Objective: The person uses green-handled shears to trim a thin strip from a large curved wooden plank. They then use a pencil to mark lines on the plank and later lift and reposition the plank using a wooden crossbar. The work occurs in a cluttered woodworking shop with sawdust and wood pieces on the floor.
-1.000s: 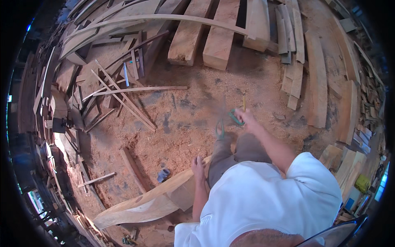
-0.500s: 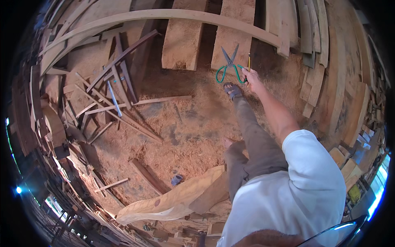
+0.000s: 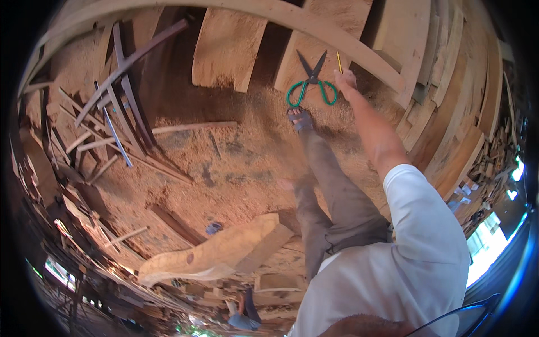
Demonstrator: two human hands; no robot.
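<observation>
My right arm reaches forward over the planks, and my right hand [image 3: 346,80] is closed around a yellow pencil [image 3: 339,62] that points away from me. Just left of that hand lies a pair of large scissors [image 3: 312,80] with green loop handles and dark blades spread apart; a small gap separates them from my fingers. Their blades rest over a sawdust-covered plank [image 3: 289,67]. Close below the handles is my sandalled foot [image 3: 300,119]. My left hand does not show.
A long curved timber [image 3: 269,8] spans the far side. Loose sticks [image 3: 120,104] lie crossed at the left, and stacked boards [image 3: 449,112] fill the right. Near my legs lies a thick carved wood piece [image 3: 219,247] beside a small blue sandal [image 3: 213,228]. Sawdust covers the floor.
The view has shifted, so the sticks and carved piece sit further left. My right hand has moved off the scissors' right handle, still holding the pencil.
</observation>
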